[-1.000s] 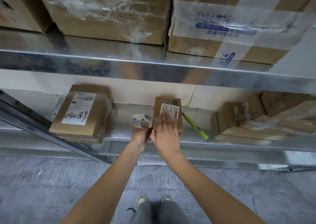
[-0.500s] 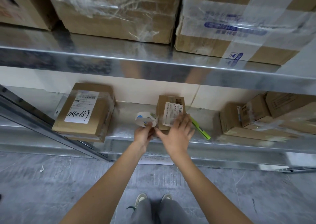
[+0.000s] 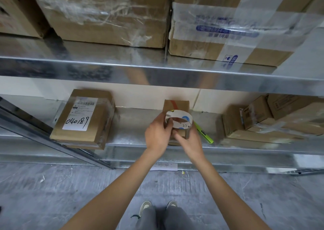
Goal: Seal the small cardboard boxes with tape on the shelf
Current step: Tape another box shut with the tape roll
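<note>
A green marker (image 3: 204, 133) lies on the shelf (image 3: 136, 140) just right of the hands (image 3: 175, 138). Large taped cartons (image 3: 108, 14) stand on the upper shelf (image 3: 157, 75) above them. Below the hands, grey floor (image 3: 52, 194) shows a paper slip (image 3: 164, 166), grey trouser legs (image 3: 163, 217) and two shoes (image 3: 145, 206).

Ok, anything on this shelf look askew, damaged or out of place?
Yes. The flat brown cardboard box with the handwritten white label sits askew, its front edge overhanging the metal shelf. The big taped carton above has wrinkled tape and a crumpled lower corner.
</note>
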`<action>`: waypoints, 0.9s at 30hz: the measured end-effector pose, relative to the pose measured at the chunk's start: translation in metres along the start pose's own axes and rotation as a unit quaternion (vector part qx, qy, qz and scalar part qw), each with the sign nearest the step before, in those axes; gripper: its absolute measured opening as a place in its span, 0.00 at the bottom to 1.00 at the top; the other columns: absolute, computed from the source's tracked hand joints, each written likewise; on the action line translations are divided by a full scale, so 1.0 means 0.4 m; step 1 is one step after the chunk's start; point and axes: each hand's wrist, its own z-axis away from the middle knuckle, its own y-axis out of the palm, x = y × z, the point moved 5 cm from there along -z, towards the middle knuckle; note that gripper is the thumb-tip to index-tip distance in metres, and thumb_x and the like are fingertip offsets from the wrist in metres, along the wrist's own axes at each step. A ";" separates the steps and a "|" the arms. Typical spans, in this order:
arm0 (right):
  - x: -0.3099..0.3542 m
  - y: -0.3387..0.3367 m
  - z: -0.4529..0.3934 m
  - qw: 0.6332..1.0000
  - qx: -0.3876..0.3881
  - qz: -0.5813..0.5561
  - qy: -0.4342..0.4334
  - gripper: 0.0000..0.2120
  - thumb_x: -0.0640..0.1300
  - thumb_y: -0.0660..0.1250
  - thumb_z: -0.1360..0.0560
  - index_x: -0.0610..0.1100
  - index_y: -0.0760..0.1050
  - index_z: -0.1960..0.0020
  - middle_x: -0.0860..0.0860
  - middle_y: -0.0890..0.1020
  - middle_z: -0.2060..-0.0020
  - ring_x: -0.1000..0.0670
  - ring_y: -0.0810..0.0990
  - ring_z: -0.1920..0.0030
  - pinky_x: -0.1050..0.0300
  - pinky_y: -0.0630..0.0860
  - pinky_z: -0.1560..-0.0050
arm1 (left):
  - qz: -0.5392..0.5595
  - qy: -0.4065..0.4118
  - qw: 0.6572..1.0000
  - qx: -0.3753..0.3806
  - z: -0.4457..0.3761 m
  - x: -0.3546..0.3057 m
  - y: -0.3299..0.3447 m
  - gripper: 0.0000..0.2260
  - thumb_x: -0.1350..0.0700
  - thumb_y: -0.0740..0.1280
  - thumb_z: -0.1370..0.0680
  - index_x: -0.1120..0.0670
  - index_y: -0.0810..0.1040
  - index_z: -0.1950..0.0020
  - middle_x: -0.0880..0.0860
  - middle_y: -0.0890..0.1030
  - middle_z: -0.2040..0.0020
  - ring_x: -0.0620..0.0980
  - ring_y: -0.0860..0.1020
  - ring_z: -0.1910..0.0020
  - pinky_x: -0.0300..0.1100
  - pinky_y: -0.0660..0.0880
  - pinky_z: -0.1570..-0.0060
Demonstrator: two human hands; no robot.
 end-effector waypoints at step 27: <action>0.015 -0.012 0.024 0.913 -0.012 0.399 -0.088 0.39 0.67 0.42 0.22 0.42 0.51 0.21 0.47 0.55 0.22 0.47 0.52 0.22 0.37 0.52 0.25 | -0.191 0.151 0.969 0.044 -0.025 -0.014 -0.094 0.20 0.74 0.60 0.30 0.59 0.70 0.41 0.59 0.76 0.52 0.65 0.77 0.65 0.51 0.71 0.73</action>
